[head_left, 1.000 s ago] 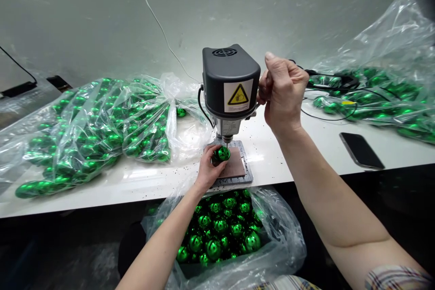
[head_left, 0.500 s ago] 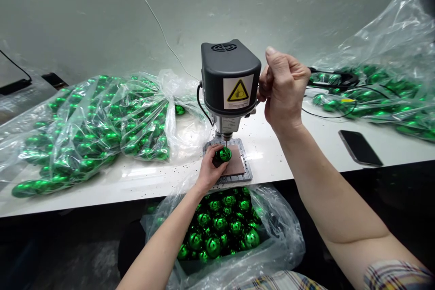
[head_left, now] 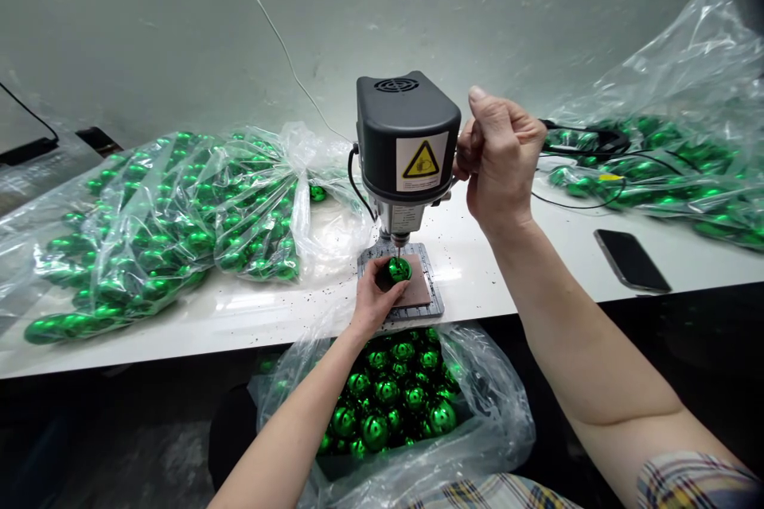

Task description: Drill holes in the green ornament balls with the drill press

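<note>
A small black-and-silver drill press stands on the white table, its thin bit pointing down. Under the bit, my left hand grips a shiny green bauble between thumb and fingers. The bauble rests over a brown pad on the press's grey base. The bit's tip meets the top of the bauble; whether it has gone in I cannot tell. My right hand is closed round the press's feed lever at the right side of the motor housing, and the fingers mostly cover the lever.
A plastic-lined container of green baubles sits below the table edge, before me. Clear bags of baubles lie on the left; another bag lies at the back right near black cables. A phone rests on the right.
My left hand has shifted the bauble slightly right, more squarely under the bit. My right hand stays on the lever. The view has moved a little.
</note>
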### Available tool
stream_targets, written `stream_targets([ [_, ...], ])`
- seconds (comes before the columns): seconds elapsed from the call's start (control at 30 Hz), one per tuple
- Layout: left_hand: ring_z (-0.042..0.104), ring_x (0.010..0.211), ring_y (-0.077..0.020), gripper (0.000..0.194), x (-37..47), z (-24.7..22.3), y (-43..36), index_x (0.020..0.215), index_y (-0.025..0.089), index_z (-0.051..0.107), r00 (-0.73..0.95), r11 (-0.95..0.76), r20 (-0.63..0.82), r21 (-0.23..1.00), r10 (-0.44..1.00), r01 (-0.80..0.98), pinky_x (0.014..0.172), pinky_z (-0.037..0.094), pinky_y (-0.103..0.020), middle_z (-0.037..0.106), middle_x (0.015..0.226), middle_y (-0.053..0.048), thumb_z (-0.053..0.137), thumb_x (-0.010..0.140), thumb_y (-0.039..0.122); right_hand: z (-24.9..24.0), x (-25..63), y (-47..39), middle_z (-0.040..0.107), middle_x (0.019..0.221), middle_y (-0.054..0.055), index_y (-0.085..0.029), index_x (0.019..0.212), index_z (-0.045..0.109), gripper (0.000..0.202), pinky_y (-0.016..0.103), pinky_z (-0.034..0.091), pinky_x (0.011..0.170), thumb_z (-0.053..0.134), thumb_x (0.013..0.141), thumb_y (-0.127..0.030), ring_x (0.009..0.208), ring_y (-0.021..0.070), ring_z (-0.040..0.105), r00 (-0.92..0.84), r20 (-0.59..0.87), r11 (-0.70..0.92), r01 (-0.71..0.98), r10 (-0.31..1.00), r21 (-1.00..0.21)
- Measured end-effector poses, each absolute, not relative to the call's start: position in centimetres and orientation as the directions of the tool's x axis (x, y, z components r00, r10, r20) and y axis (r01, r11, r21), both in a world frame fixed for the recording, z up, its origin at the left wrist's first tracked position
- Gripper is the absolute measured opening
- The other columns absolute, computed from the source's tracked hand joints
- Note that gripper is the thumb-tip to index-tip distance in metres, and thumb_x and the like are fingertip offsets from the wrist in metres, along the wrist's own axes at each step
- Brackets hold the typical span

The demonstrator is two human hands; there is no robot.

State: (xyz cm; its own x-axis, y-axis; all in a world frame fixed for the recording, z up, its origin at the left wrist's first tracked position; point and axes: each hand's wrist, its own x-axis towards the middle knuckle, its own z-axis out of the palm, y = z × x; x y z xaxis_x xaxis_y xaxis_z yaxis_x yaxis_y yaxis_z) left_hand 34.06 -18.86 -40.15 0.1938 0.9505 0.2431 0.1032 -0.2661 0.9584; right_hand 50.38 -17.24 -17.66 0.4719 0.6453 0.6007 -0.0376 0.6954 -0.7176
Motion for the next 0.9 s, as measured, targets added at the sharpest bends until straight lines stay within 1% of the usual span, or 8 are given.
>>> stream_targets([
  [0.13, 0.065, 0.109, -0.0275, 0.050, 33.9, -40.3, -18.8, 0.116, 0.019, 0.058, 0.204, -0.281, 0.253, 0.952, 0.946, 0.123, 0.099, 0.051, -0.045, 0.068, 0.113, -0.010, 0.082, 0.074, 0.031, -17.8, 50.2, -18.0, 0.035, 0.046, -0.007, -0.022, 0.051, 0.041, 0.045, 0.024, 0.024, 0.034, 0.064, 0.088, -0.033, 0.037, 0.0053, 0.030, 0.475, 0.598, 0.695, -0.042, 0.646, -0.718],
  [0.2, 0.064, 0.111, -0.0282, 0.051, 33.9, -40.5, -18.7, 0.117, 0.019, 0.058, 0.211, -0.285, 0.255, 0.950, 0.944, 0.125, 0.100, 0.051, -0.046, 0.067, 0.115, -0.011, 0.082, 0.074, 0.032, -18.1, 50.1, -18.5, 0.036, 0.045, -0.007, -0.021, 0.049, 0.042, 0.045, 0.025, 0.023, 0.034, 0.064, 0.088, -0.032, 0.035, 0.0052, 0.029, 0.479, 0.614, 0.718, -0.050, 0.628, -0.695],
  [0.4, 0.064, 0.111, -0.0284, 0.051, 33.8, -40.7, -18.6, 0.117, 0.019, 0.057, 0.211, -0.298, 0.269, 0.947, 0.940, 0.123, 0.100, 0.050, -0.046, 0.067, 0.115, -0.011, 0.082, 0.075, 0.031, -20.6, 49.7, -20.2, 0.036, 0.040, -0.007, -0.020, 0.044, 0.042, 0.050, 0.028, 0.021, 0.036, 0.063, 0.089, -0.026, 0.034, 0.0056, 0.031, 0.493, 0.714, 0.815, 0.017, 0.496, -0.579],
  [0.47, 0.064, 0.111, -0.0282, 0.050, 33.8, -40.8, -18.6, 0.117, 0.019, 0.057, 0.217, -0.309, 0.279, 0.944, 0.936, 0.119, 0.101, 0.050, -0.046, 0.067, 0.115, -0.011, 0.082, 0.075, 0.032, -21.7, 49.7, -20.7, 0.034, 0.040, -0.007, -0.019, 0.044, 0.039, 0.051, 0.028, 0.021, 0.038, 0.062, 0.089, -0.023, 0.034, 0.0053, 0.030, 0.477, 0.749, 0.844, 0.025, 0.461, -0.536],
  [0.57, 0.064, 0.112, -0.0281, 0.051, 33.7, -40.9, -18.6, 0.118, 0.020, 0.057, 0.226, -0.314, 0.285, 0.943, 0.932, 0.106, 0.101, 0.050, -0.046, 0.067, 0.116, -0.010, 0.081, 0.076, 0.033, -23.2, 49.9, -20.9, 0.030, 0.041, -0.007, -0.018, 0.045, 0.033, 0.052, 0.027, 0.021, 0.042, 0.059, 0.090, -0.018, 0.036, 0.0044, 0.028, 0.406, 0.812, 0.883, 0.027, 0.419, -0.469],
  [0.67, 0.064, 0.112, -0.0276, 0.050, 33.7, -40.9, -18.7, 0.118, 0.020, 0.057, 0.228, -0.312, 0.284, 0.945, 0.931, 0.096, 0.101, 0.049, -0.046, 0.067, 0.116, -0.010, 0.081, 0.076, 0.033, -24.7, 50.3, -20.9, 0.029, 0.041, -0.006, -0.017, 0.046, 0.029, 0.053, 0.027, 0.022, 0.044, 0.059, 0.088, -0.017, 0.037, 0.0043, 0.027, 0.362, 0.859, 0.906, 0.083, 0.361, -0.415],
  [0.83, 0.064, 0.110, -0.0260, 0.048, 33.8, -40.5, -18.8, 0.117, 0.019, 0.057, 0.223, -0.316, 0.288, 0.944, 0.931, 0.099, 0.101, 0.049, -0.045, 0.067, 0.114, -0.009, 0.080, 0.077, 0.031, -26.2, 50.7, -20.6, 0.022, 0.041, -0.006, -0.016, 0.045, 0.019, 0.060, 0.029, 0.023, 0.046, 0.064, 0.084, -0.023, 0.039, 0.0057, 0.023, 0.353, 0.870, 0.895, 0.154, 0.345, -0.418],
  [0.9, 0.064, 0.110, -0.0261, 0.048, 33.8, -40.5, -18.8, 0.117, 0.020, 0.057, 0.221, -0.315, 0.287, 0.943, 0.932, 0.103, 0.101, 0.049, -0.045, 0.067, 0.114, -0.009, 0.081, 0.077, 0.031, -26.6, 50.9, -20.4, 0.022, 0.041, -0.005, -0.017, 0.045, 0.018, 0.061, 0.029, 0.023, 0.046, 0.064, 0.083, -0.025, 0.039, 0.0060, 0.023, 0.353, 0.875, 0.895, 0.177, 0.331, -0.410],
])
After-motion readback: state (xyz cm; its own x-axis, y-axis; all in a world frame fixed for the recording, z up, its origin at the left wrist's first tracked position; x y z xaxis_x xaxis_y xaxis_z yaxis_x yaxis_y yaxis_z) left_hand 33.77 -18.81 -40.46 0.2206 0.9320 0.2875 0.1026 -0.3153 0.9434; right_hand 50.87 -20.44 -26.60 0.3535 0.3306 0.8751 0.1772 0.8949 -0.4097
